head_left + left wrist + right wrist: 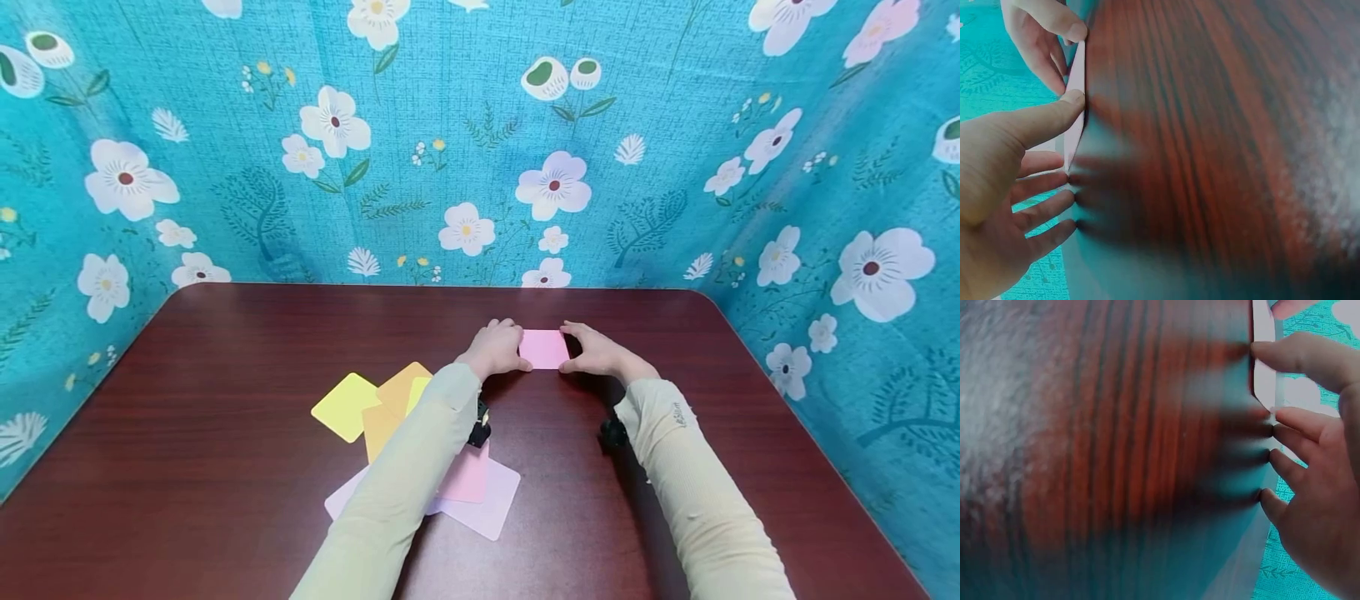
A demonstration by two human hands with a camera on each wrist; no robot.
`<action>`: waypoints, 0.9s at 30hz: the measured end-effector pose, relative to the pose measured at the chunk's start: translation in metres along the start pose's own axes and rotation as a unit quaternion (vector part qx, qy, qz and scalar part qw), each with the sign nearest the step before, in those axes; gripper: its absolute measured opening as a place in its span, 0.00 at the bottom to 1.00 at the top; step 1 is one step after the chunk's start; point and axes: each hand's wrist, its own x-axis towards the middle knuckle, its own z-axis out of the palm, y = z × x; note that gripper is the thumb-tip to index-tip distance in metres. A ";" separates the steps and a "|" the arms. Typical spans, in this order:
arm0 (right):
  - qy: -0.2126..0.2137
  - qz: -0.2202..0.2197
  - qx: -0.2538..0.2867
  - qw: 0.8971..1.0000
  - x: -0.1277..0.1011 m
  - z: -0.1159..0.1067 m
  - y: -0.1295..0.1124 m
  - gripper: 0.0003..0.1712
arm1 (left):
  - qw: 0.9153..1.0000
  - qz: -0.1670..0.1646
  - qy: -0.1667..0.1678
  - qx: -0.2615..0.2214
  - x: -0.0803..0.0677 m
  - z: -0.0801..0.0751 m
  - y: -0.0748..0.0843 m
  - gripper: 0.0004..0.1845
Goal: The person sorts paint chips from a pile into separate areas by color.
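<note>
Toward the far side of the table, a small pink paper card point(544, 349) lies between my two hands. My left hand point(497, 347) holds its left side, thumb at the near edge and fingers toward the far edge. At the opposite side my right hand point(600, 350) does the same. From the left wrist, the card point(1075, 119) shows as a thin pale strip under the left thumb, with the other fingers spread and their tips touching the tabletop. The right wrist view has the right thumb on the card's near edge point(1263, 378) and the remaining fingertips down on the table.
Left of centre lie loose paper cards: a yellow one point(347, 407), orange ones point(377, 427), a pink one point(467, 479) and lilac ones point(491, 500), overlapping and partly hidden under my left sleeve. The dark red wooden table point(187, 400) ends at a blue flowered curtain point(420, 167).
</note>
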 end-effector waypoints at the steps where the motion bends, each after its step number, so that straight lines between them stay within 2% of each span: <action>1: 0.004 0.000 -0.004 1.000 0.000 0.000 0.000 0.46 | 1.000 0.001 0.001 -0.004 -0.001 -0.001 0.000 0.25; 8: 0.024 0.002 -0.014 1.000 -0.002 0.001 -0.007 0.47 | 1.000 -0.003 -0.012 -0.029 -0.010 -0.009 -0.001 0.30; 15: 0.045 -0.021 -0.020 0.999 -0.008 0.008 -0.014 0.44 | 0.999 0.007 -0.022 -0.031 -0.019 -0.010 -0.003 0.31; 20: 0.050 -0.025 -0.032 0.998 -0.011 0.011 -0.020 0.45 | 0.999 0.003 -0.015 -0.033 -0.027 -0.013 -0.010 0.30; 27: 0.071 -0.018 -0.074 0.995 -0.016 0.013 -0.032 0.44 | 0.999 0.003 -0.028 -0.027 -0.037 -0.018 -0.019 0.30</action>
